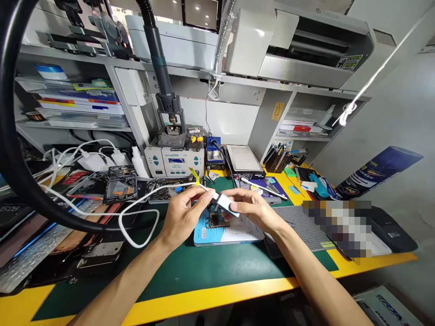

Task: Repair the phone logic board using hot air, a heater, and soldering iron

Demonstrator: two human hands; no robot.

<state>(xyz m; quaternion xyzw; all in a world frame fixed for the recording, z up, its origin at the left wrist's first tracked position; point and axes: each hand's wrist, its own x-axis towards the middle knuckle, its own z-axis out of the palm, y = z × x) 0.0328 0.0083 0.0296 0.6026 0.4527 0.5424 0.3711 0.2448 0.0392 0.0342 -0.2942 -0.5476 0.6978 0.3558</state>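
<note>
Over the middle of the bench, my left hand pinches the plug end of a white cable that carries a yellow tag. Fingers and thumb of my right hand grip a small flat device with a pale face and dark edges. The plug end meets or nearly meets the device; whether it is inserted I cannot tell. Below both hands, a dark circuit board lies on a blue and white box, partly covered by my fingers.
A hot-air rework station and a soldering station stand behind. Phone parts and cables crowd the left. A grey mesh mat and a spray can are right. A black ring frames the near left.
</note>
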